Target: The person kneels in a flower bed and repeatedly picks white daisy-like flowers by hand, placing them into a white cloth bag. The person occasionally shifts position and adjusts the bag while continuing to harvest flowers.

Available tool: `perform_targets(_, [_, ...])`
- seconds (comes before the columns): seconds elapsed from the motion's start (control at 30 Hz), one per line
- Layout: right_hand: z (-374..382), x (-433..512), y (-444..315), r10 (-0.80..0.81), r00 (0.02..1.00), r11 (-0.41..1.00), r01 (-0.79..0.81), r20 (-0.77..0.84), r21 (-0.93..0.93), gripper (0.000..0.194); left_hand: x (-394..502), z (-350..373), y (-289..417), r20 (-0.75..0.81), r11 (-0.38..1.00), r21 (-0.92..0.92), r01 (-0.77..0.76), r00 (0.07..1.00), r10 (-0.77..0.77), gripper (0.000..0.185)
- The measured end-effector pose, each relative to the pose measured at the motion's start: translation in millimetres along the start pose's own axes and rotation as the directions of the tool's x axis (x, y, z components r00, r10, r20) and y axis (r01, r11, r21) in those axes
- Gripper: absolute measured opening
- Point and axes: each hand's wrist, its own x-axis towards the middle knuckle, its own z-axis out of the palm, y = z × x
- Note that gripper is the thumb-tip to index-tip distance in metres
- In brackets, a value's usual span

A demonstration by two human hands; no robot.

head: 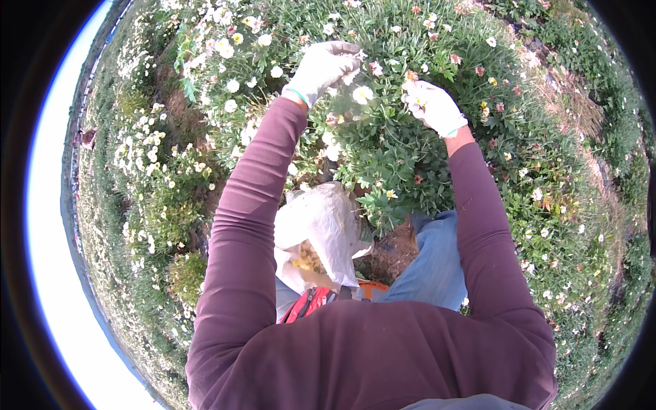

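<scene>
My left hand (323, 69), in a white knit glove, reaches over the flowering plants at the upper middle. Its fingers are bent around pale petals of a flower (350, 77). My right hand (430, 105), gloved alike, is to the right with curled fingers at a pale bloom; an orange-brown flower (411, 76) is just above its fingertips. Whether either bloom is still on its stem I cannot tell. A white flower with a yellow centre (363, 95) stands between the hands. Below them, a white sack (323, 215) hangs at my front, with yellow flower heads (308, 258) inside.
Leafy plants with white and withered pinkish flowers (455, 59) surround me. Bare soil (394, 251) shows beside my jeans-clad leg (435, 261). A red bag (307, 303) and an orange rim (374, 285) are near my waist. A dry strip of ground (574, 102) runs along the right.
</scene>
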Motion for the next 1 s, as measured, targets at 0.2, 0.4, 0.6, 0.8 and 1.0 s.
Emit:
perform_targets(0.2, [8, -19, -31, -0.398, 0.856, 0.912, 0.33, -0.33, -0.245, 0.018, 58, 59, -23, 0.14, 0.661, 0.727, -0.185, 0.983, 0.121, 0.056])
perform_targets(0.4, [0, -7, -4, -0.484, 0.808, 0.855, 0.354, -0.337, -0.379, 0.016, 57, 73, -44, 0.183, 0.82, 0.571, -0.051, 0.981, -0.066, 0.029])
perform_targets(0.6, [1, 3, 12, -0.241, 0.969, 0.947, 0.223, -0.056, -0.231, 0.017, -21, 38, -45, 0.123, 0.844, -0.489, 0.219, 0.976, -0.182, 0.026])
perform_targets(0.8, [46, -14, -4, -0.152, 0.984, 0.984, 0.141, -0.093, -0.112, 0.015, -44, -8, -44, -0.079, 0.998, 0.058, 0.032, 0.996, -0.028, 0.025])
perform_targets(1.0, [102, -47, -22, -0.259, 0.928, 0.96, 0.216, -0.268, -0.179, 0.017, -1, 34, -72, 0.041, 0.743, 0.661, -0.108, 0.993, 0.108, 0.053])
